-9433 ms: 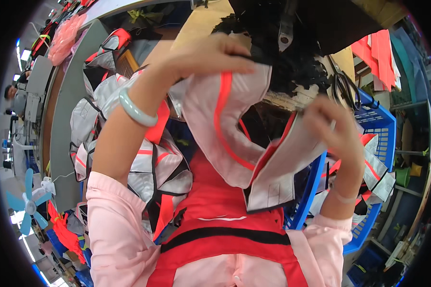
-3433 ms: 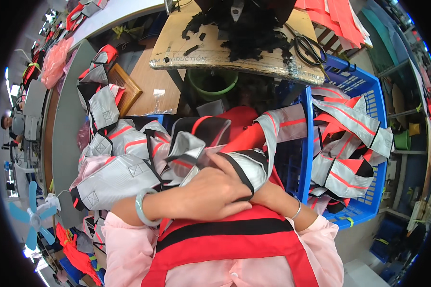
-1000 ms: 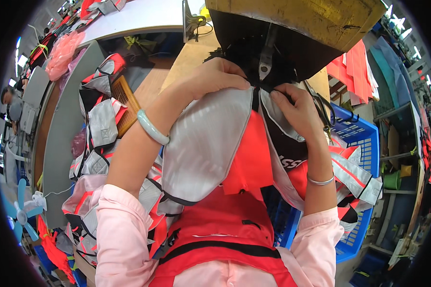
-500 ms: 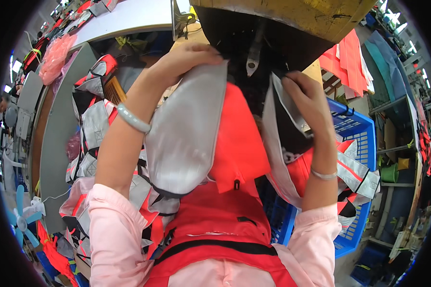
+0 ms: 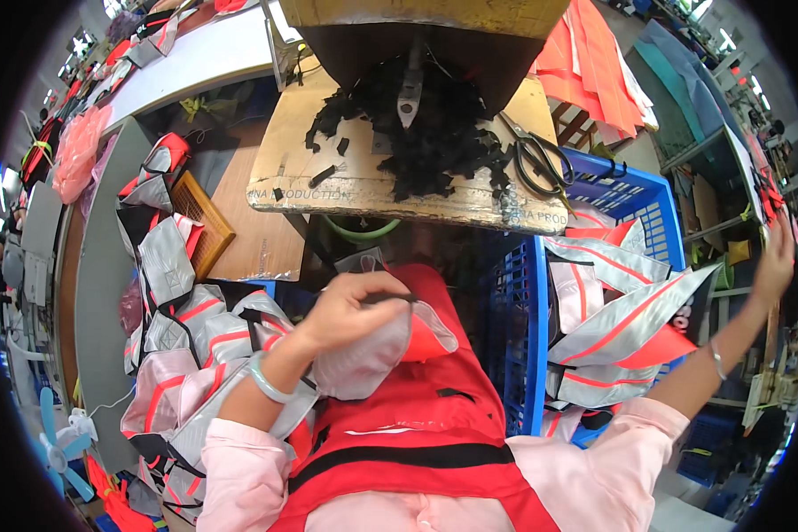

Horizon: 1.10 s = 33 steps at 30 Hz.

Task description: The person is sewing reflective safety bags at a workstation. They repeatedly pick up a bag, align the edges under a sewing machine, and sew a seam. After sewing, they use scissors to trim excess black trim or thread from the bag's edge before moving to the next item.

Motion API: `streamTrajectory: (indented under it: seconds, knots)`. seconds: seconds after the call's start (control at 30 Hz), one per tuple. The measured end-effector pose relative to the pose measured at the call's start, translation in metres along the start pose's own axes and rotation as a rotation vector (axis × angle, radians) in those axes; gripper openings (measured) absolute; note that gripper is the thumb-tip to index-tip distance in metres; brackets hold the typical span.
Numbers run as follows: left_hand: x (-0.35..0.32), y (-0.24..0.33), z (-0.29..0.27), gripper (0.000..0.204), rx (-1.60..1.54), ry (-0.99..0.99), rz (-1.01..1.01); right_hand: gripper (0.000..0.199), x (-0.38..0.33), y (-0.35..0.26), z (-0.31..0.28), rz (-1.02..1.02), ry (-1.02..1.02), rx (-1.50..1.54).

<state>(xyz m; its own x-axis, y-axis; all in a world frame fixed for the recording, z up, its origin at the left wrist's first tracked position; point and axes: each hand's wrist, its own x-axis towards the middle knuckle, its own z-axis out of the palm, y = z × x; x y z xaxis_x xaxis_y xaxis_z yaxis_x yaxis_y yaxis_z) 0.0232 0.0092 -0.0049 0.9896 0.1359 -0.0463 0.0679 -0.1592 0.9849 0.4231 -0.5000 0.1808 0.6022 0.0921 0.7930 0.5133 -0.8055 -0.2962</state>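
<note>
My left hand [image 5: 359,306] is closed on the black edge of a grey-and-red fabric piece [image 5: 363,359], which hangs over the lap of my red apron [image 5: 417,417]. My right hand [image 5: 778,253] reaches far out to the right, fingers stretched upward and nothing visible in them. Below and inward of it, a grey fabric piece with a red stripe [image 5: 625,319] lies slanting on others at the blue plastic basket [image 5: 528,355], its pointed end sticking out toward my right forearm.
Ahead is a worn work board [image 5: 346,195] with black fabric scraps [image 5: 430,164], black-handled scissors [image 5: 541,164] and a metal machine part [image 5: 409,102] above them. Grey-and-red pieces [image 5: 173,355] pile up at left near a small blue fan [image 5: 62,434]. Orange fabric strips [image 5: 585,62] hang at far right.
My right hand has let go of a grey piece, now at the basket, and swung out right. The left hand has come down toward my lap with its fabric piece. The view has shifted, uncovering the board.
</note>
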Motion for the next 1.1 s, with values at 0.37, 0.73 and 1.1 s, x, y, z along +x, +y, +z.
streamTrajectory:
  seconds: [0.37,0.73,1.1]
  knots:
    - [-0.023,0.107,-0.013,0.014,-0.092,-0.043,0.294,0.024,-0.151,-0.242,0.239,-0.353,-0.739,-0.176]
    - [-0.002,-0.009,0.016,0.012,-0.207,0.28,-0.083,0.026,-0.227,-0.224,0.13,0.114,-0.812,0.587]
    - [-0.013,0.005,0.031,0.01,-0.102,0.416,0.058,0.078,-0.312,-0.328,0.025,0.137,-1.47,0.636]
